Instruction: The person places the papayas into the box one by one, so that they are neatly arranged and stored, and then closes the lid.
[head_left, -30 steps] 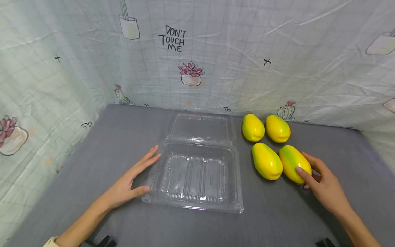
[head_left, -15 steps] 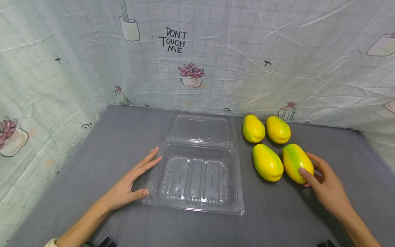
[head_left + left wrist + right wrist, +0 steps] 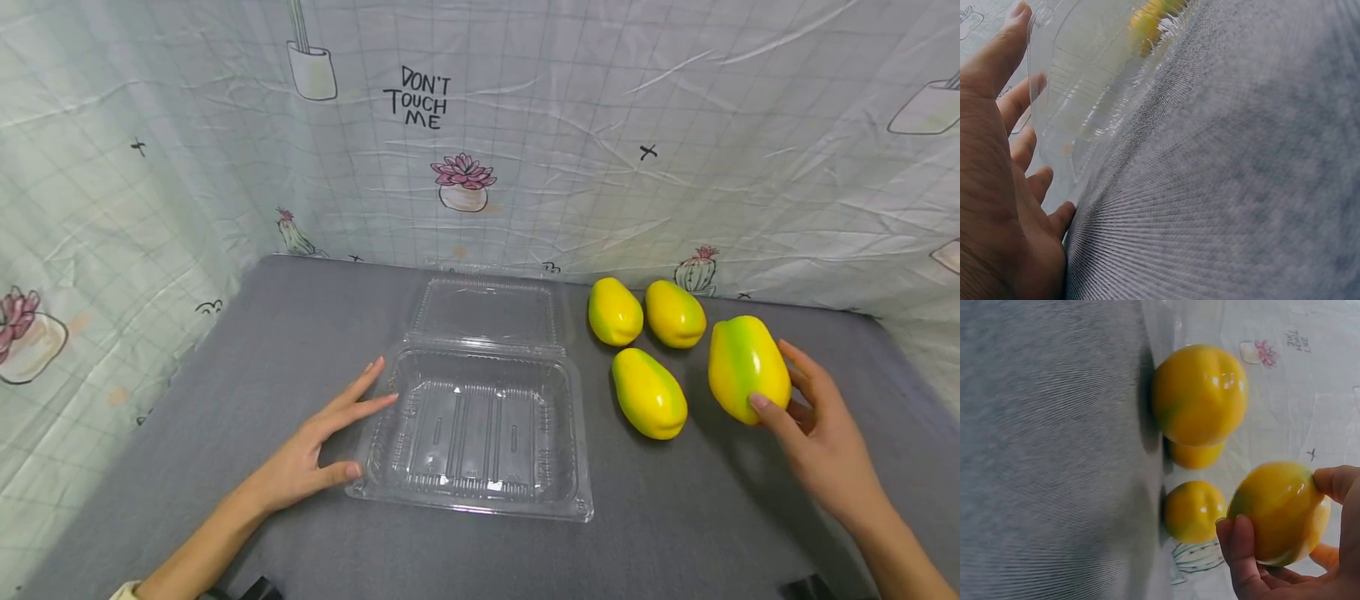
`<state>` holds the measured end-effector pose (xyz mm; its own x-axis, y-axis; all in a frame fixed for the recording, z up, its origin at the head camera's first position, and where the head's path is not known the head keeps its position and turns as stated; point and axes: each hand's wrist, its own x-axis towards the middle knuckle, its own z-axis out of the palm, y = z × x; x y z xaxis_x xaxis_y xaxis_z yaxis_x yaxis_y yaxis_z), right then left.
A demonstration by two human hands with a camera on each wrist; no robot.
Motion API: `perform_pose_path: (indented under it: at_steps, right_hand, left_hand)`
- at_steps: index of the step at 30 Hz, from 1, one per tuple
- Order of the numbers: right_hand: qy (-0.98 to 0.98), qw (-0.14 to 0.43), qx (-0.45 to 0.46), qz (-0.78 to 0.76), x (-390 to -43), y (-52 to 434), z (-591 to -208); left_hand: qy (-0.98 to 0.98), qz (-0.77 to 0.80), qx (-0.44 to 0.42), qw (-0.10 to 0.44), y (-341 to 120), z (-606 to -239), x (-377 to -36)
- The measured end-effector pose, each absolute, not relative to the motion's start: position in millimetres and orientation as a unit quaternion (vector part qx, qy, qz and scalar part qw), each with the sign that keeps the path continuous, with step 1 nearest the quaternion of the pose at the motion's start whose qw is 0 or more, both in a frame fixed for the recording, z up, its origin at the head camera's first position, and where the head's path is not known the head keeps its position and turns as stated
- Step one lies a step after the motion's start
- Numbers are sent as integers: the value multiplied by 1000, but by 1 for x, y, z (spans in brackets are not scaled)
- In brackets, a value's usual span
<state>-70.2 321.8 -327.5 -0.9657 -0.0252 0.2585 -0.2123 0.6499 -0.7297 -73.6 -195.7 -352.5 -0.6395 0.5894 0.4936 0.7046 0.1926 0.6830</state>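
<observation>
Right of transparent container point(image 3: 483, 433), hold raised fruit point(image 3: 746, 362) securely in curled right grip point(image 3: 828, 442), apart from neighbouring fruits point(image 3: 649, 394), with left grip point(image 3: 302, 454) spread.

Pale gridded sheeting point(image 3: 540, 75) is hanging creased behind the grey cloth point(image 3: 307, 325); black lettering point(image 3: 422, 102) is reading "DON'T TOUCH ME".

Across the top of your frame hangs a wrinkled grid-patterned curtain point(image 3: 555, 100), its pink potted-succulent print point(image 3: 462, 182) upper centre; grey cloth point(image 3: 510, 558) covers your lower frame.
</observation>
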Motion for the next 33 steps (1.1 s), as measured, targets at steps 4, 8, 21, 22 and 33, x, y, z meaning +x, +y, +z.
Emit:
perform_pose_path:
  at_steps: [4, 8, 21, 22, 33]
  right_hand:
    - [-892, 128, 100, 421, -71, 318, -320]
    - [-886, 134, 120, 428, -71, 310, -313]
    - [-839, 123, 194, 493, -74, 276, -294]
    - [-838, 123, 199, 493, -75, 274, -294]
    - [-832, 100, 228, 497, -78, 246, -280]
  left_hand:
    - [-771, -476, -419, 59, -196, -352, -73]
    - [-770, -476, -420, 58, -196, -352, -73]
    - [-781, -472, -406, 45, -196, -350, -72]
    - [-781, -473, -406, 45, -196, -350, -72]
    - [-778, -475, -408, 46, -197, -350, -73]
